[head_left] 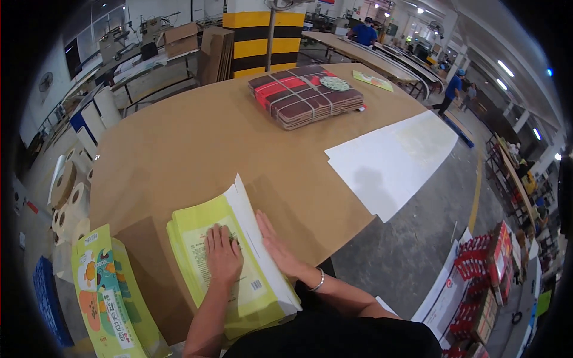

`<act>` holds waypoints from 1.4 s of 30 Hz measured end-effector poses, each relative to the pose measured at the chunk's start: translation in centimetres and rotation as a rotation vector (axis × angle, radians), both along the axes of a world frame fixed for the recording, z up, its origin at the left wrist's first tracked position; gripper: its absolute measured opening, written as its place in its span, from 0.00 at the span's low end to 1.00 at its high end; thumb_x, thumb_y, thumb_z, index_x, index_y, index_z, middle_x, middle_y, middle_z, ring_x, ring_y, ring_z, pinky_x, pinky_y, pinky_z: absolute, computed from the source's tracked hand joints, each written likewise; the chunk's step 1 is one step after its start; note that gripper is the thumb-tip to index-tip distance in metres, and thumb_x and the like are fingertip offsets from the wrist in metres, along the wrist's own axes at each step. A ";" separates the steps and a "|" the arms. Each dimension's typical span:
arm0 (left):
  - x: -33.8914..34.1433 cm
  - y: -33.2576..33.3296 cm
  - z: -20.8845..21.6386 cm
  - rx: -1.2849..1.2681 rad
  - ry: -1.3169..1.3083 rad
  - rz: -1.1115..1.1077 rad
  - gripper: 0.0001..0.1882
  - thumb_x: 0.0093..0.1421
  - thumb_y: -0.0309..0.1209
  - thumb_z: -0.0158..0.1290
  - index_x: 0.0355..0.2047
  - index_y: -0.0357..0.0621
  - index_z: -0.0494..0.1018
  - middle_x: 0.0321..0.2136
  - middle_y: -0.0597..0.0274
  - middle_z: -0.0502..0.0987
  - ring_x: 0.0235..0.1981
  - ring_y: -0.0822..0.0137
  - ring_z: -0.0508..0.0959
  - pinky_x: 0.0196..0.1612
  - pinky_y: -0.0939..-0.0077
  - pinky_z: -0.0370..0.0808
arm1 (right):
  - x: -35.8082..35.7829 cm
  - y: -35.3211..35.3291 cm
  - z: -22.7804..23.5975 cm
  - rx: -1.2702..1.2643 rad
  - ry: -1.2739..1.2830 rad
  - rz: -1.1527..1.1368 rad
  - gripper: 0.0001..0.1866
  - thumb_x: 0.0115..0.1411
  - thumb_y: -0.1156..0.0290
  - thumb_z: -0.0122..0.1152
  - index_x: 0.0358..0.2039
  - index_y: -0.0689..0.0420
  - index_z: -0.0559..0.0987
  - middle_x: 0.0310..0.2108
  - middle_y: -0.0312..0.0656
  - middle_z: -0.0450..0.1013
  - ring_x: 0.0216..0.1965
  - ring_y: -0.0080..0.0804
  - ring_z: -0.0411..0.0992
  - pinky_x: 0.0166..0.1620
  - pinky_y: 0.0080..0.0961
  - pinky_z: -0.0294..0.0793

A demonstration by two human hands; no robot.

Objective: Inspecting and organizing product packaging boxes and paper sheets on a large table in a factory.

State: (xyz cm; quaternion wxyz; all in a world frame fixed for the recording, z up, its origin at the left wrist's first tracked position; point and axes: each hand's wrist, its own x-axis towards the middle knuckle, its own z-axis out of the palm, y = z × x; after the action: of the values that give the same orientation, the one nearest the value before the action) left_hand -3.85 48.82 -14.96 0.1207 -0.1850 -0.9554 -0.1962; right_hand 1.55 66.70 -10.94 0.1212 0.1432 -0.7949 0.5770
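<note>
A stack of flat yellow-green printed cardboard sheets [197, 224] lies on the brown table in front of me. My left hand [224, 253] rests palm down on the top sheet, fingers stretched out. Along the right side of the stack, my right hand [276, 247] is held flat on edge against the white flap [243, 206], fingers straight and together. A silver bracelet sits on the right wrist. Neither hand grasps anything. At the left, another stack of yellow-green sheets [101, 292] with colourful pictures lies at the table's edge.
A strapped bundle of dark red folded cartons [304, 98] lies at the table's far side. A large white sheet [382, 161] overhangs the right edge. Paper rolls [74, 203] stand left, red packages [477, 268] at lower right. Two people in blue work farther off.
</note>
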 end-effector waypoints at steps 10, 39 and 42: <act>0.4 -0.1 1.1 -0.192 0.045 -0.147 0.28 0.63 0.44 0.45 0.64 0.59 0.60 0.65 0.74 0.59 0.63 0.30 0.52 0.66 0.36 0.42 | 3.4 -1.4 -2.1 0.775 0.208 -0.066 0.25 0.64 0.65 0.52 0.59 0.63 0.67 0.61 0.52 0.62 0.65 0.44 0.58 0.68 0.43 0.51; 0.8 0.8 3.2 -0.056 -0.036 -0.146 0.30 0.61 0.49 0.51 0.62 0.57 0.63 0.63 0.71 0.63 0.65 0.31 0.48 0.66 0.35 0.36 | 9.8 12.4 -0.3 1.287 -0.373 -0.152 0.45 0.56 0.67 0.62 0.69 0.30 0.49 0.58 0.75 0.56 0.52 0.69 0.68 0.49 0.42 0.74; 0.9 0.7 2.7 -0.053 -0.026 -0.143 0.30 0.61 0.50 0.50 0.61 0.57 0.64 0.63 0.70 0.64 0.65 0.30 0.48 0.66 0.35 0.37 | 7.2 12.8 6.3 0.924 -0.435 0.076 0.43 0.54 0.82 0.51 0.68 0.34 0.56 0.57 0.69 0.62 0.46 0.49 0.76 0.43 0.30 0.77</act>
State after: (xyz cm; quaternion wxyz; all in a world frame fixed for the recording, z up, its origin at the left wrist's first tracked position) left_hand -2.99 49.48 -12.22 0.0892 -0.2534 -0.9460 -0.1814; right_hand 8.76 79.46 -4.60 -0.1440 0.0872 -0.9681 0.1857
